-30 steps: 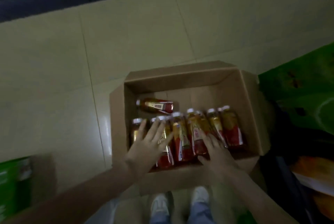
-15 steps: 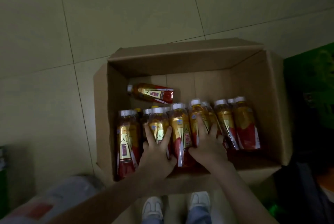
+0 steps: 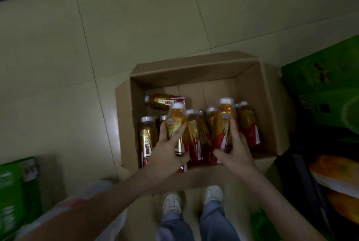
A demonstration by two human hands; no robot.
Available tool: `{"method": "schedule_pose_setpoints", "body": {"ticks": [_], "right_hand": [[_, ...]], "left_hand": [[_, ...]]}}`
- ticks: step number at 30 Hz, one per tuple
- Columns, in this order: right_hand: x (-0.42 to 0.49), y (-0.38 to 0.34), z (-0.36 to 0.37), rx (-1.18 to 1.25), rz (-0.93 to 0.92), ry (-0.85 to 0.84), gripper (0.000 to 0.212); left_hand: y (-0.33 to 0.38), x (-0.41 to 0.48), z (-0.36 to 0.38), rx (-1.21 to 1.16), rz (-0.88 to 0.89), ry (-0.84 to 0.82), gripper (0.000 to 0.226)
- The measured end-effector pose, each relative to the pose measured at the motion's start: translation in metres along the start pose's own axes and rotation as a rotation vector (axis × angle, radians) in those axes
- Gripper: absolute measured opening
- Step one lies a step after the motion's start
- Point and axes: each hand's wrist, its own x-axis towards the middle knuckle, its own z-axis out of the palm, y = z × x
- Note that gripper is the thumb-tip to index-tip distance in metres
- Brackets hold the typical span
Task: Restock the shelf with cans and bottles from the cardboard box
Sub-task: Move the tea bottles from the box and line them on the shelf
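Mind the cardboard box point(image 3: 270, 108) walls (tightly packed inside). With left hand point(image 3: 167, 155) clamped on left bottle point(image 3: 175, 122) and right hand point(image 3: 236, 155) clamped on right bottle point(image 3: 223, 122), both standing above the row point(image 3: 195, 135), pull straight up; curl fingers point(image 3: 179, 130) firmly, without tilting.

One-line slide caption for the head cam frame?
Left hand grips the left bottle, right hand the right bottle, both raised above the row in the cardboard box.
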Motion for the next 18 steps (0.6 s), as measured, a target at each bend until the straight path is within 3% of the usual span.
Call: {"method": "schedule_pose_setpoints", "body": {"ticks": [8, 11, 18], "right_hand": [[-0.172, -0.131, -0.092, 0.192, -0.227, 0.098, 0.109], [-0.250, -0.171, -0.140, 0.227, -0.319, 0.205, 0.110], [-0.434, -0.222, -0.262, 0.139, -0.482, 0.508, 0.107]], "left_hand": [[0.166, -0.128, -0.123, -0.098, 0.318, 0.128, 0.089], [0.236, -0.187, -0.161, -0.110, 0.439, 0.175, 0.086], [0.407, -0.317, -0.203, 0.010, 0.770, 0.100, 0.087]]}}
